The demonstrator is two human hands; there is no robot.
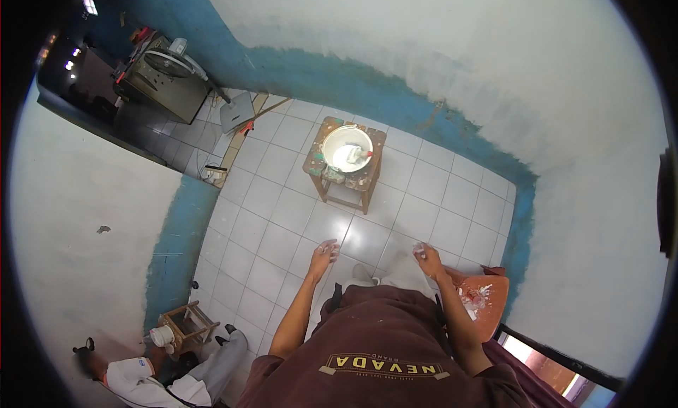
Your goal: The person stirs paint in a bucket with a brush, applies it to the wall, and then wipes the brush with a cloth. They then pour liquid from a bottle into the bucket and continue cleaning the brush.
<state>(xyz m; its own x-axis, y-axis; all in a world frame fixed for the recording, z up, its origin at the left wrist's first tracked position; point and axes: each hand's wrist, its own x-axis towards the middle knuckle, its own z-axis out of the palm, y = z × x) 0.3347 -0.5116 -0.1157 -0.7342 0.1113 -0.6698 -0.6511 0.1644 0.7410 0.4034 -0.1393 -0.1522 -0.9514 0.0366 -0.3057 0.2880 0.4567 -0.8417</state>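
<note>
My left hand (324, 258) hangs in front of my body over the tiled floor, fingers loosely bent and apart, with white smears on them and nothing held. Across from it, my right hand (427, 259) has whitish fingertips and loosely curled fingers, with no object showing in it. Ahead of both hands stands a paint-spotted wooden stool (313, 169). On its top rests a white bucket (327, 146) containing white paint. A brush-like tool with a red handle end (368, 154) leans inside the bucket.
An orange chair (498, 305) with white debris on its seat stands close by my right arm. A grey pedestal fan (236, 111) is at the back left. At lower left, another person (141, 380) is beside a small wooden stool (194, 322). Partly whitened blue walls (367, 76) surround the floor.
</note>
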